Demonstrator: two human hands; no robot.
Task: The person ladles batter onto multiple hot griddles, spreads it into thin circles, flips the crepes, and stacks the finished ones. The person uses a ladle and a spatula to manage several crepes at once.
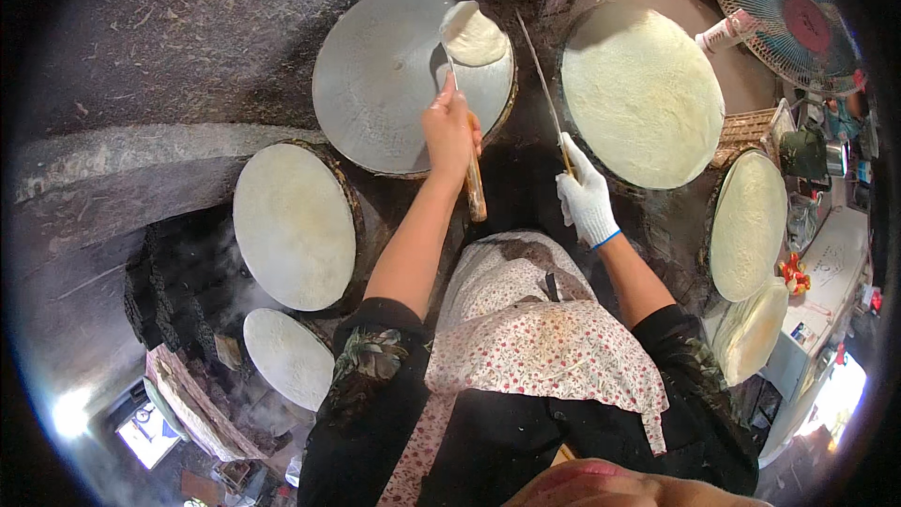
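My left hand (452, 131), bare, is wrapped around a ladle with a wooden handle (476, 190). The ladle's bowl, heaped with pale batter (475, 36), is over the right part of a bare grey round griddle (375, 84). In a white glove, my right hand (587, 202) grips the lower end of a long thin metal spatula (542, 75). Its blade points up and away, between the grey griddle and a large round flatbread (643, 94) that covers the griddle at the right. The spatula touches neither of them that I can see.
Pale round flatbreads or coated griddles stand at the left (295, 225) and lower left (289, 357). At the right lie another flatbread (749, 225) and a folded stack of flatbreads (753, 333). A fan (793, 23) stands far right; steam rises at the lower left.
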